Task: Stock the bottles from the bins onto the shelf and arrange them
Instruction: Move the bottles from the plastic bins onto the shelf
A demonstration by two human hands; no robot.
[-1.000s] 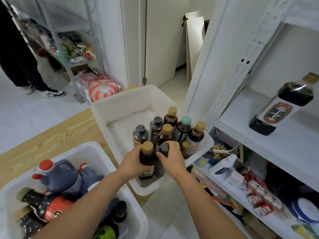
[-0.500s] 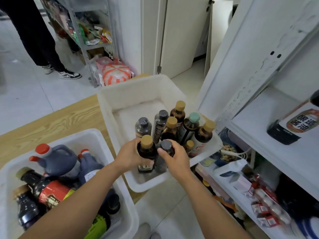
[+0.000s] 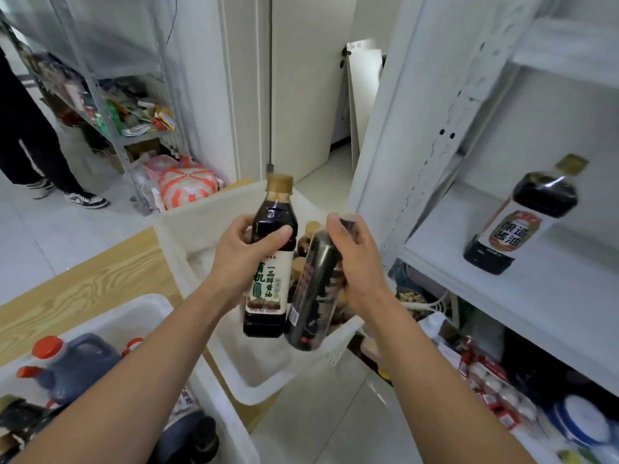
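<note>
My left hand (image 3: 243, 252) grips a dark soy-sauce bottle (image 3: 269, 279) with a tan cap and white label, held upright above the far white bin (image 3: 187, 229). My right hand (image 3: 355, 262) grips a slim black bottle (image 3: 313, 303) by its top, tilted, right beside the first. Behind them a few tan-capped bottles (image 3: 306, 242) stay in that bin, mostly hidden. One large soy-sauce bottle (image 3: 522, 219) stands on the white shelf (image 3: 552, 296) at the right.
A second white bin (image 3: 144, 316) at lower left holds blue jugs with red caps (image 3: 70, 366) and dark bottles. The lower shelf at the right is crowded with packets and jars. Another person's legs and a wire rack stand at the far left.
Both hands have lifted their bottles up out of the far bin and toward me; before, they gripped them standing inside it.
</note>
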